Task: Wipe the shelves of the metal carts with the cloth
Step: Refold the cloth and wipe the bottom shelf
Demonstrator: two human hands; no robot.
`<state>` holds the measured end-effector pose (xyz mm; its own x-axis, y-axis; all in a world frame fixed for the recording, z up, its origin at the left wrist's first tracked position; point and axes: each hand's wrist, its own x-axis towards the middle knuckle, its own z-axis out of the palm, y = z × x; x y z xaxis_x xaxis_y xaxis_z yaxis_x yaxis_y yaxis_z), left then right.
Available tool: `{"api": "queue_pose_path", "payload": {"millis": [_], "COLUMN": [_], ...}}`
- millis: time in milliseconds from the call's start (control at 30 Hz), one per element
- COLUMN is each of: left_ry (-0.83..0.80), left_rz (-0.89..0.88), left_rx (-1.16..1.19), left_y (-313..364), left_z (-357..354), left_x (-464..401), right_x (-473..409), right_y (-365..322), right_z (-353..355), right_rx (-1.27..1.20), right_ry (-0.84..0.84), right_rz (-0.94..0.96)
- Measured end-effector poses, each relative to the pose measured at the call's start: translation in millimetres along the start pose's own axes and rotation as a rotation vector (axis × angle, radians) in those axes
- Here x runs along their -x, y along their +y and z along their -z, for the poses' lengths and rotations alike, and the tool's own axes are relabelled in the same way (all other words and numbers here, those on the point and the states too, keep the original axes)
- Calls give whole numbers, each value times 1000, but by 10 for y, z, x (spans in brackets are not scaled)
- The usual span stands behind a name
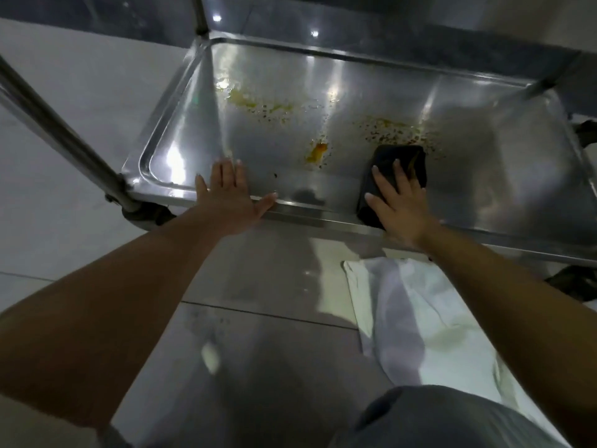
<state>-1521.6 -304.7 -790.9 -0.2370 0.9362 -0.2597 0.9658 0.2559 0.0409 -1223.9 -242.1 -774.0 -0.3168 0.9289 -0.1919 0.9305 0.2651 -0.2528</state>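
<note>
The low shelf of a metal cart [181, 134] fills the upper half of the view, its steel bottom smeared with yellow-orange stains and crumbs [318, 151]. A folded black cloth [392, 156] lies flat on the shelf near its front right edge. My right hand [399, 205] presses down on the cloth with fingers spread. My left hand [229, 195] rests flat on the shelf's front rim, fingers apart, holding nothing.
Slanting cart posts stand at the left [58, 130] and at the back [200, 14]. A white cloth [416, 321] lies on the tiled floor below the shelf's front edge. My knee in grey fabric [436, 418] shows at the bottom right.
</note>
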Motion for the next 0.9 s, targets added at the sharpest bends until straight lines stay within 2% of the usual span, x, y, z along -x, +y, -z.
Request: {"api": "queue_pose_path", "payload": {"millis": [100,167,300,433,500,633,700,900], "left_ry": [-34,-40,124,94,89,45,43,40], "left_rz": [7,1,-77,43,41,37,38,47], "left_rx": [17,18,-32,-38,-21,-1,7,37], "left_y": [-29,-41,-174,-314,-307,-308,-329,-330], "left_z": [-38,-51,-76,-110,-152,-163,-159,-193], "left_x": [-44,-22,45,-52,-100,-129,-145,-152], "right_x": [-265,-373,-298,-127,-68,-150,-255,-606], "right_y": [-350,-606,-601,51,337,263,-8,-1128], "right_z": [-64,-121,-148,-61,7,6,-47,-387], "right_rx": [115,141,-7,-19,-85,-28,6,71], "right_ry": [-119,-128,-73,40,72,32,34,7], "right_rz": [56,146,211,77,-17,-125,-69,272]}}
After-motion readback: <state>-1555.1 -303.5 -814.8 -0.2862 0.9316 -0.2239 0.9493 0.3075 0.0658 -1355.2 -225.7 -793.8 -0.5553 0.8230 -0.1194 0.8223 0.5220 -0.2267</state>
